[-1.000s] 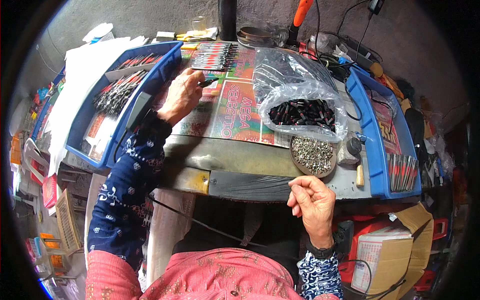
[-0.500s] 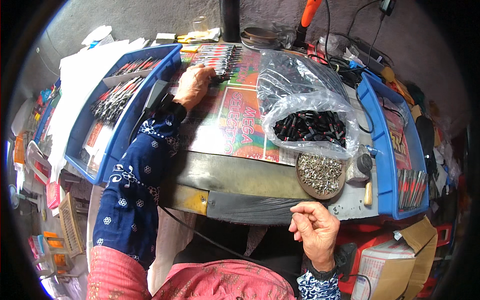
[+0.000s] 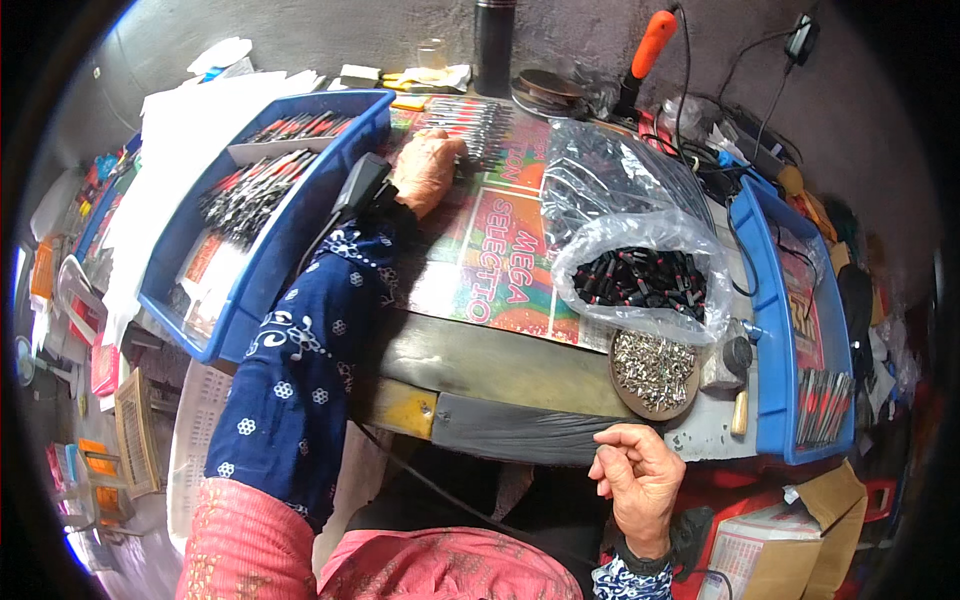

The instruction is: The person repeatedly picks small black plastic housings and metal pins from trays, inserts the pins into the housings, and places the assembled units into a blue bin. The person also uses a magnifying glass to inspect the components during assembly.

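Note:
My left hand (image 3: 428, 170) reaches to the far left of the worktop, its fingers curled down at the near end of a row of pens (image 3: 468, 118). These pens lie side by side and look silvery with dark ends. The back of the hand hides its fingertips, so whatever they hold cannot be made out. My right hand (image 3: 642, 485) hovers by the table's front edge, fingers curled in toward the thumb; nothing can be seen in its grip. Just beyond it is a round brown dish (image 3: 655, 408) heaped with small metal pen tips. Behind that, a clear plastic bag (image 3: 600, 235) gapes over black parts with red bands.
To the left stands a divided blue tray (image 3: 240, 335) of red-and-black pens. Another blue tray (image 3: 775, 400) with pens is at the right. An orange-handled tool (image 3: 653, 45), a dark cylinder (image 3: 494, 50) and cables line the back. A cardboard box (image 3: 825, 530) sits lower right.
The whole view has shifted, so the table appears further right. My left hand has moved slightly along the near end of the pen row. My right hand keeps nearly the same curled pose.

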The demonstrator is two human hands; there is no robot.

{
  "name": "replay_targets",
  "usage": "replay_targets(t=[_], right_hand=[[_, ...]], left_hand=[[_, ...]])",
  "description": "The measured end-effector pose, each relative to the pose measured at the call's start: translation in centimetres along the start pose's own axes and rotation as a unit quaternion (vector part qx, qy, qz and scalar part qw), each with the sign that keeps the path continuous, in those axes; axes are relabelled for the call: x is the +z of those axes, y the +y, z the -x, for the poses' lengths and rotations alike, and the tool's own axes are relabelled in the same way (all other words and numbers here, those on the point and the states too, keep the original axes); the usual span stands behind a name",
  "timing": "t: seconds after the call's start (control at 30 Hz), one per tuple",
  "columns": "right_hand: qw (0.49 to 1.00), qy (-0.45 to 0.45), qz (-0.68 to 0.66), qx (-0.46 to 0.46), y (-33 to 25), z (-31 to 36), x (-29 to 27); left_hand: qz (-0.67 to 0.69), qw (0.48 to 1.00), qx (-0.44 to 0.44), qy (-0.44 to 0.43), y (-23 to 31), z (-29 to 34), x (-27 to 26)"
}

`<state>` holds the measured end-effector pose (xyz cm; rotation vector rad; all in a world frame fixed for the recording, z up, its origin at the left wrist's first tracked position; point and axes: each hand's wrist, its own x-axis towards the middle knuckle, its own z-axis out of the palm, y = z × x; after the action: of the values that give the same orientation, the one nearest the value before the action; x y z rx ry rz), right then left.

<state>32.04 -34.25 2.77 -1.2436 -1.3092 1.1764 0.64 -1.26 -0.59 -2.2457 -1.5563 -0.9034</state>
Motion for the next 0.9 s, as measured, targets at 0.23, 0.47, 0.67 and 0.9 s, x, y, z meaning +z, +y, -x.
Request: replay_targets(t=[0.23, 0.47, 0.67, 0.9], right_hand=[[1.0, 0.006, -0.015, 0.011, 0.0, 0.0, 0.2], [1.0, -0.02, 0.005, 0.023, -0.6, -0.5, 0.0], [0.996, -0.057, 0.058, 0.046, -1.5, -1.4, 0.1], [0.994, -0.081, 0.074, -0.008, -3.1, -2.7, 0.9]], left_hand=[[-0.038, 0.997, 0.034, 0.062, 0.7, 0.4, -3.1], [-0.15, 0.981, -0.057, 0.112, 1.2, 1.2, -10.8], [-0.182, 0.973, -0.121, 0.077, -2.2, 3.1, -14.3], [-0.177, 0.978, -0.102, 0.029, -6.8, 6.4, -16.9]])
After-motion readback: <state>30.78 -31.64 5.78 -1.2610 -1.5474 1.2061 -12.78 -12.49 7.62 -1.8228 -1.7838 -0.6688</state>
